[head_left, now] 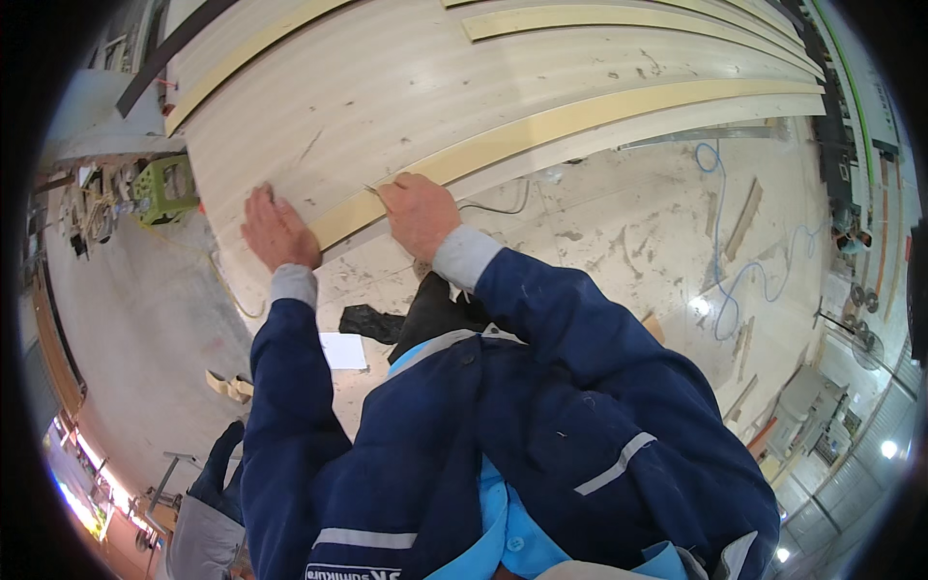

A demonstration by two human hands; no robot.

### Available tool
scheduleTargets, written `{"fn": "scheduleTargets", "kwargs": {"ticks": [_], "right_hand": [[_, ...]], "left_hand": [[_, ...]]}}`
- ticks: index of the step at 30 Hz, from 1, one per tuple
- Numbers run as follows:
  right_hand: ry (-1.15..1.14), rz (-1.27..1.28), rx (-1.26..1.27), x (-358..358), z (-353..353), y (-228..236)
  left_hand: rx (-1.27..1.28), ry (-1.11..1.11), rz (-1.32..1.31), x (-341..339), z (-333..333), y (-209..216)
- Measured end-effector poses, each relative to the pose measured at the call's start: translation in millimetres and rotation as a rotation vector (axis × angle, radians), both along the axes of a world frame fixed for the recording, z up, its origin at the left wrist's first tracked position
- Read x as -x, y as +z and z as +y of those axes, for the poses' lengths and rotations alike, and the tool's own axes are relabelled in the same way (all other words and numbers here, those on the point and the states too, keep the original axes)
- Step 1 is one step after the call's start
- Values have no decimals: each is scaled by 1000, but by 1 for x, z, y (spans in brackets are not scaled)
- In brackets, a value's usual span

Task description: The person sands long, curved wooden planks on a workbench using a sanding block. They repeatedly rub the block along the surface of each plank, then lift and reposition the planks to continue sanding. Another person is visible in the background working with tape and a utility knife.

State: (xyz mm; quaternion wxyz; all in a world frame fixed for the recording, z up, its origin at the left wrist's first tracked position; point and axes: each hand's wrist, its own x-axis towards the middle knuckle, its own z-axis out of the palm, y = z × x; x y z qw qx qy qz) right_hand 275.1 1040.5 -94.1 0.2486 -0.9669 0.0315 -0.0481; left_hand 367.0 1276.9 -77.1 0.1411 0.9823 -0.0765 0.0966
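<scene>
A long pale-yellow strip (541,128) runs along the near edge of a light wood-coloured board surface (319,126). Flat beside the strip's left end lies my left hand (278,230), its fingers stretched out and its heel against the end. My right hand (421,215) is closed over the strip a little to the right. A small, thin, pointed piece (373,189) sticks out from its fingertips; most of it is hidden, so its kind cannot be told.
More yellow strips (580,16) lie toward the far side. A green crate (166,189) stands on the floor at left. Blue hose (716,242) and wood offcuts (743,218) lie on the floor at right. Near my legs are black cloth-like material (372,324) and a white sheet (344,351).
</scene>
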Motion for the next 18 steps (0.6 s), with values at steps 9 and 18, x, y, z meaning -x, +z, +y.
{"fn": "scheduleTargets", "kwargs": {"ticks": [9,18], "right_hand": [[-434,-46,290,23,-167,28],[407,-18,-286,41,206,30]], "left_hand": [[73,22,-77,8,-1,-1],[941,200,-108,-5,161,-11]]}}
